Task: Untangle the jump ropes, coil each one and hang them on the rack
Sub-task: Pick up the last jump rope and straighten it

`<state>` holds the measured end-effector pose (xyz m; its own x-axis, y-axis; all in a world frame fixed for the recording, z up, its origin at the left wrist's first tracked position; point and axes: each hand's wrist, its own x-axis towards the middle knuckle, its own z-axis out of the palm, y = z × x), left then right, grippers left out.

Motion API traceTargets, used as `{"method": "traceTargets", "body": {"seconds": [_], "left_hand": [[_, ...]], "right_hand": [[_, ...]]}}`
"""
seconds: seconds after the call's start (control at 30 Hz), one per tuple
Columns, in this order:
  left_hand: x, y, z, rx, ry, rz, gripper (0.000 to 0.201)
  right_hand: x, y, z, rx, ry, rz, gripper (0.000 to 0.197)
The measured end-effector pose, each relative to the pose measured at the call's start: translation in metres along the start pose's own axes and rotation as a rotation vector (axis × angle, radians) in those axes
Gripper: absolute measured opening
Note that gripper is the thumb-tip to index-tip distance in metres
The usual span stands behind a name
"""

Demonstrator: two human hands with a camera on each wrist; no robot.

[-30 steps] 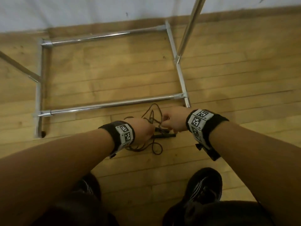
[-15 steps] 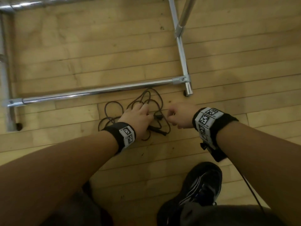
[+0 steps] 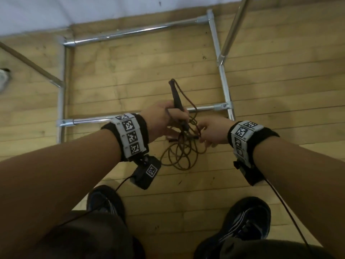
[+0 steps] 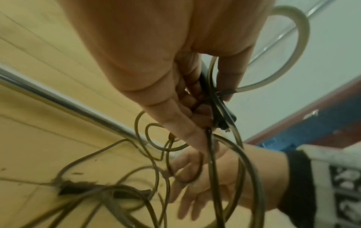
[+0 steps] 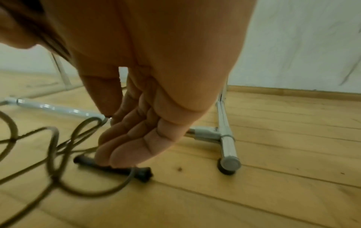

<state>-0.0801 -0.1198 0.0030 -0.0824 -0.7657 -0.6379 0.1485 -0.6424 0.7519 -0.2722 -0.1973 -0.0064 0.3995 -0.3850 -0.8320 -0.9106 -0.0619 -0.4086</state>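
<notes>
Jump ropes (image 3: pixel 183 146): one dark tangle, part lifted, part lying on the floor (image 3: pixel 130 75) just in front of the rack (image 3: pixel 223 79) base rail. Left hand (image 3: pixel 162 120): fingers curled round a black handle (image 3: pixel 176 99) raised above the rail. Right hand (image 3: pixel 212 131): thumb and forefinger pinch a cord loop; remaining fingers loosely extended over a second handle (image 5: pixel 115 167) on the floor. Judgement: untangling barely begun. Recommended: hold the raised handle steady, feed loops through singly, avoid pulling knots tight.
</notes>
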Motion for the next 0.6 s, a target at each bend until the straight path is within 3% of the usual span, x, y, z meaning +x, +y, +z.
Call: {"method": "traceTargets", "body": {"seconds": [0.1, 0.2, 0.3, 0.37, 0.5, 0.6], "left_hand": [[-0.032, 0.025, 0.002, -0.162, -0.047, 0.108, 0.006], [-0.066, 0.047, 0.003, -0.293, -0.150, 0.210, 0.006], [-0.095, 0.067, 0.002, -0.342, -0.200, 0.271, 0.009], [-0.110, 0.077, -0.001, -0.269, -0.174, 0.281, 0.011], [-0.134, 0.089, -0.011, 0.006, -0.083, 0.245, 0.014], [-0.148, 0.087, -0.014, 0.093, -0.043, 0.195, 0.021]], "right_hand": [[-0.018, -0.017, 0.001, 0.120, -0.012, -0.090, 0.036], [-0.035, -0.032, 0.007, 0.203, -0.025, -0.188, 0.026], [-0.055, -0.046, 0.016, 0.346, -0.028, -0.286, 0.009], [-0.067, -0.054, 0.019, 0.379, 0.001, -0.299, 0.017], [-0.085, -0.055, 0.015, -0.051, 0.129, -0.168, 0.037], [-0.103, -0.047, 0.010, -0.303, 0.204, -0.071, 0.036]]}}
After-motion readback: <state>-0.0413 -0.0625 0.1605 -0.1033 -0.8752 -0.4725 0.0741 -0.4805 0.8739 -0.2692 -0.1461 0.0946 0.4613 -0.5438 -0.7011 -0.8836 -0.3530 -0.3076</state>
